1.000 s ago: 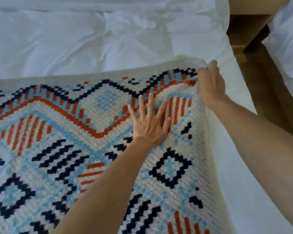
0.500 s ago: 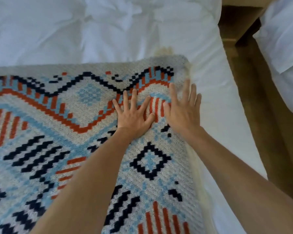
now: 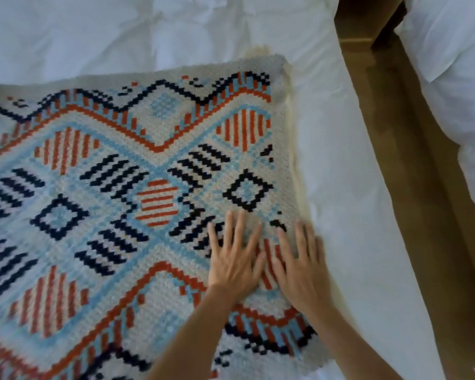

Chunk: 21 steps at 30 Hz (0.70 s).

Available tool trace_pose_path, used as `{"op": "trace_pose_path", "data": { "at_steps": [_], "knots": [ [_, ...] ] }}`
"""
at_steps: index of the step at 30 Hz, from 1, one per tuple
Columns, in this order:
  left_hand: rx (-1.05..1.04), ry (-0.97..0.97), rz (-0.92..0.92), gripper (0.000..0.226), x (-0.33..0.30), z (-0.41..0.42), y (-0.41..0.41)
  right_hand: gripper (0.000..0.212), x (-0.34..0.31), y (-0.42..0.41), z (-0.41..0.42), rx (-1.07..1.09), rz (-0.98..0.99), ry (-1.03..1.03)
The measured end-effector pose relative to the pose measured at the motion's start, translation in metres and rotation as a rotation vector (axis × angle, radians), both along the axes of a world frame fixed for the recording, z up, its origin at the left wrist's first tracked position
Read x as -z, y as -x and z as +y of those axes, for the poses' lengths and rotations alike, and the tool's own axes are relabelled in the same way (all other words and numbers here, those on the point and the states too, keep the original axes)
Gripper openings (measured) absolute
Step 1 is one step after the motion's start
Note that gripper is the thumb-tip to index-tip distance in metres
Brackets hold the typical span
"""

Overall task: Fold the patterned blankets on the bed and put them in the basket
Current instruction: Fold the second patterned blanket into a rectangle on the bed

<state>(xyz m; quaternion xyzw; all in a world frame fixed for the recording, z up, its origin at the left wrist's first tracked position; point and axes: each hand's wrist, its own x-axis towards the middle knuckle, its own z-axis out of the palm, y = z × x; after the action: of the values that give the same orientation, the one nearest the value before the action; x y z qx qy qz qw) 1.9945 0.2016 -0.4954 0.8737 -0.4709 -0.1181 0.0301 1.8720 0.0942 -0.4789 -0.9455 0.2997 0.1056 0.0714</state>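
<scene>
— Where's the patterned blanket (image 3: 115, 193) right now?

— Spread flat on the bed (image 3: 121, 34), covering the left and middle of the view. It has a cream ground with orange, navy and pale blue geometric bands and diamonds. Its far edge runs across the white bedding, and its right edge, with a pale fuzzy border, lies near the right side of the mattress, leaving a strip of white sheet bare beside it.

— And the hands?

— Both lie palm-down on the blanket near its right edge, toward the near end. The left hand (image 3: 235, 261) is flat with its fingers straight and spread, pressing on the fabric. The right hand (image 3: 302, 266) sits just beside it on the right, also flat with straight fingers, its outer side close to the fuzzy border. Neither one is gripping anything; they only rest on the cloth.

— Do the two hands touch?

— They are very close, thumbs nearly meeting over an orange-striped patch, but I cannot tell whether they make contact.

— Anything else in sight?

— A brown floor (image 3: 412, 187) gap runs along the right of the bed, and beyond it, at the far right, more white bedding (image 3: 455, 64) of a second bed.
</scene>
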Motion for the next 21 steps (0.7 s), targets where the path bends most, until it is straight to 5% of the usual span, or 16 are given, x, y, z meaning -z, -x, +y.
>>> {"op": "trace_pose_path", "data": {
  "at_steps": [6,11,16,21],
  "knots": [
    [0.081,-0.104,0.170,0.064,-0.033,0.041,0.078,0.071,-0.016,0.059,0.017,0.235,0.040,0.079],
    [-0.117,-0.176,0.239,0.057,-0.053,0.106,0.071,0.072,-0.037,0.061,0.063,0.541,-0.045,0.011],
    [-0.226,-0.311,0.316,0.061,-0.073,0.149,0.042,0.039,-0.071,0.049,0.070,0.909,-0.004,-0.162],
    [-0.411,-0.170,0.472,0.053,-0.103,0.131,0.029,0.032,-0.109,0.023,0.088,0.743,-0.053,-0.263]
  ]
}}
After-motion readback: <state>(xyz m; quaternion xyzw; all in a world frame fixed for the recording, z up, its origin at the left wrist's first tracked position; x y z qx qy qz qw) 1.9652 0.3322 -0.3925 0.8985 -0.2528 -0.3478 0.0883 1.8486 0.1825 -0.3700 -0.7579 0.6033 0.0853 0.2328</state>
